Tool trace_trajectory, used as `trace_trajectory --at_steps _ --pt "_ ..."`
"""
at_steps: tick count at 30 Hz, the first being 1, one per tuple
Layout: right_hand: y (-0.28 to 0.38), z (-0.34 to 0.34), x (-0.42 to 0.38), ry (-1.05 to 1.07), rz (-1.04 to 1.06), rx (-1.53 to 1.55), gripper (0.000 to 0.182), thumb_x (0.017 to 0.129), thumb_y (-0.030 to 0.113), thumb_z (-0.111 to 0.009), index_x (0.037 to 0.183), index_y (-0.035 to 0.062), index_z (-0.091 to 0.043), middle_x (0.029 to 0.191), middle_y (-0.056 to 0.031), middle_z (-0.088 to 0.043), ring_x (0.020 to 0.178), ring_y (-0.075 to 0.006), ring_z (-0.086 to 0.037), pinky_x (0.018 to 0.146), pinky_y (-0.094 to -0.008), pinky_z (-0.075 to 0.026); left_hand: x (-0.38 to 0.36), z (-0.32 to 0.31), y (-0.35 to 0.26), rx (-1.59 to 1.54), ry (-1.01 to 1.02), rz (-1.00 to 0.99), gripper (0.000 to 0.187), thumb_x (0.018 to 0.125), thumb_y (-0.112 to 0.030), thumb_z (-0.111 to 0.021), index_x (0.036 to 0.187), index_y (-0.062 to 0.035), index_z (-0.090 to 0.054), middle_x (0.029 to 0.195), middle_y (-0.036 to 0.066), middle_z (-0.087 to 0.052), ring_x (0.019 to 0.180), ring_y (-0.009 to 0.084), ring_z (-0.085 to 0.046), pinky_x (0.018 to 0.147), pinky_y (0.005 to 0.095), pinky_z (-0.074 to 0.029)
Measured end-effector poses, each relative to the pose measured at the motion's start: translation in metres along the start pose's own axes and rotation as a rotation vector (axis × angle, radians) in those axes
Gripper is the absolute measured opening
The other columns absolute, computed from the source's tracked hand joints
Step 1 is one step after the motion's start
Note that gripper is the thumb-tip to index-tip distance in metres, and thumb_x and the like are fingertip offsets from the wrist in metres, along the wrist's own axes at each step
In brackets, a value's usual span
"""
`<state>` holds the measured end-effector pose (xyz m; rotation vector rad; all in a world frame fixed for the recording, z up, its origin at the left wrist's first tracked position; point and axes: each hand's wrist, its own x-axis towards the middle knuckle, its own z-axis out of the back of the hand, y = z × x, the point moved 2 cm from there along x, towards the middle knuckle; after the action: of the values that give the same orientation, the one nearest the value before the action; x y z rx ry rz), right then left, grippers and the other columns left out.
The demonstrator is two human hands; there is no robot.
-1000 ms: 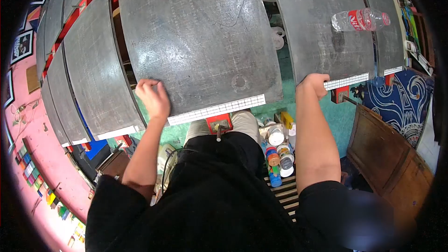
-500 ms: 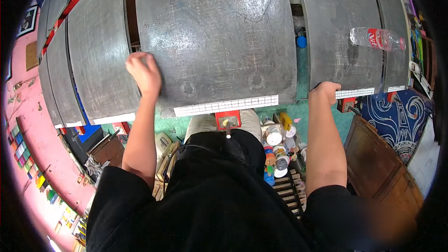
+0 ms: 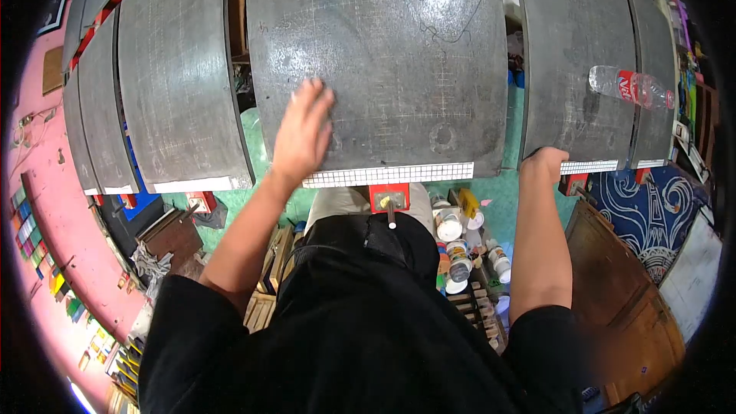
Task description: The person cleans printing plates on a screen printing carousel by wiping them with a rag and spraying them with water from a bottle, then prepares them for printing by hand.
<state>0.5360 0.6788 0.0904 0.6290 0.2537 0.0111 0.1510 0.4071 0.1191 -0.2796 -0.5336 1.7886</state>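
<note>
My left hand [image 3: 303, 134] lies over the lower left part of the middle grey board [image 3: 376, 69], fingers stretched out across its worn, scuffed surface. Nothing is in that hand. At the front left corner of the right grey board [image 3: 575, 69], my right hand [image 3: 544, 162] is curled over the edge, its fingertips partly hidden. A strip of white gridded tape [image 3: 391, 175] runs along the front edge of the middle board. On the right side a clear plastic bottle [image 3: 630, 87] with a red label lies on its side.
More grey boards [image 3: 172, 77] continue to the left, with gaps between them. A red bracket [image 3: 389, 197] with a metal rod juts toward my body. Paint tubs [image 3: 458, 261] stand below, and a brown wooden panel [image 3: 613, 253] leans at the lower right.
My left hand has moved right, from the middle board's left edge onto its surface, and its fingers have straightened. My right hand stays at the right board's edge. The view has shifted slightly.
</note>
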Motion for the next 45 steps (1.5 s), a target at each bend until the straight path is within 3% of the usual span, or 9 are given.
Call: trace_trajectory --at_steps 6,9,14,17,19,27,30,37,45 --pt "0.004 0.006 -0.008 0.05 -0.027 0.049 0.065 0.091 0.047 -0.049 0.117 -0.0084 -0.071 0.123 -0.0215 -0.073 0.105 -0.0373 -0.071 0.091 -0.0463 -0.058 0.183 0.002 0.091 0.183 -0.449 0.082 0.042 0.1 -0.007 -0.059 0.141 -0.0009 -0.057 0.151 0.022 -0.053 0.145 0.0425 -0.045 0.124 0.0508 -0.035" --pt "0.007 0.007 -0.008 0.018 -0.047 -0.014 0.065 0.091 0.047 -0.05 0.116 -0.0084 -0.071 0.122 -0.0217 -0.073 0.104 -0.0377 -0.072 0.09 -0.0465 -0.058 0.179 -0.009 0.076 0.189 -0.489 -0.024 0.037 0.099 -0.007 -0.058 0.136 0.0008 -0.059 0.146 0.023 -0.057 0.141 0.0432 -0.048 0.12 0.0508 -0.038" --pt "0.005 0.01 -0.011 0.032 -0.043 0.006 0.064 0.091 0.048 -0.05 0.111 -0.0083 -0.073 0.122 -0.0246 -0.072 0.105 -0.0412 -0.07 0.094 -0.0485 -0.056 0.003 -0.027 -0.044 0.035 0.131 -0.225 0.054 0.092 -0.005 -0.057 0.146 -0.0046 -0.056 0.152 0.019 -0.054 0.147 0.0393 -0.046 0.124 0.0546 -0.034" --pt "0.002 0.003 -0.005 0.036 -0.005 0.023 0.065 0.092 0.049 -0.049 0.108 -0.009 -0.073 0.124 -0.0279 -0.071 0.108 -0.0444 -0.068 0.098 -0.0506 -0.054 -0.023 -0.001 -0.023 -0.11 0.355 -0.269 0.052 0.089 -0.002 -0.062 0.141 -0.0039 -0.06 0.152 0.019 -0.054 0.148 0.0387 -0.044 0.124 0.0569 -0.033" --pt "0.001 0.006 0.0 0.079 -0.003 0.03 0.067 0.091 0.045 -0.055 0.121 -0.0131 -0.066 0.13 -0.0278 -0.068 0.112 -0.0423 -0.069 0.099 -0.0478 -0.055 0.011 0.009 0.017 0.076 0.323 -0.307 0.056 0.091 -0.006 -0.061 0.147 -0.0094 -0.057 0.153 0.018 -0.052 0.149 0.0393 -0.043 0.125 0.056 -0.031" --pt "-0.002 0.0 0.004 0.118 0.011 0.084 0.07 0.096 0.048 -0.051 0.121 -0.0145 -0.066 0.135 -0.0297 -0.065 0.115 -0.0433 -0.067 0.1 -0.0478 -0.054 0.254 0.038 0.158 0.222 -0.291 -0.047 0.044 0.1 -0.006 -0.054 0.143 -0.0054 -0.059 0.155 0.016 -0.053 0.15 0.0409 -0.041 0.124 0.056 -0.032" --pt "-0.007 -0.006 0.017 0.073 0.032 0.064 0.069 0.096 0.049 -0.051 0.121 -0.0138 -0.066 0.133 -0.0293 -0.065 0.111 -0.043 -0.068 0.098 -0.0485 -0.055 0.215 0.022 0.116 0.136 -0.269 -0.11 0.042 0.1 -0.007 -0.052 0.141 -0.0049 -0.061 0.154 0.017 -0.054 0.149 0.0408 -0.042 0.125 0.0554 -0.03" --pt "-0.005 0.0 0.012 0.143 0.017 0.066 0.074 0.095 0.05 -0.053 0.132 -0.0134 -0.06 0.138 -0.0276 -0.063 0.12 -0.0418 -0.065 0.103 -0.0483 -0.053 0.014 -0.007 -0.028 -0.231 0.478 -0.348 0.05 0.096 -0.013 -0.057 0.146 -0.0071 -0.06 0.154 0.018 -0.055 0.149 0.0385 -0.044 0.128 0.0548 -0.027" --pt "-0.003 0.0 0.01 0.026 0.063 -0.052 0.076 0.095 0.053 -0.051 0.121 -0.0167 -0.065 0.132 -0.0345 -0.064 0.117 -0.0478 -0.065 0.104 -0.0517 -0.051 0.302 -0.008 0.091 0.195 -0.292 -0.214 0.044 0.097 -0.01 -0.055 0.14 0.0002 -0.059 0.151 0.024 -0.053 0.142 0.0445 -0.048 0.12 0.0543 -0.036"
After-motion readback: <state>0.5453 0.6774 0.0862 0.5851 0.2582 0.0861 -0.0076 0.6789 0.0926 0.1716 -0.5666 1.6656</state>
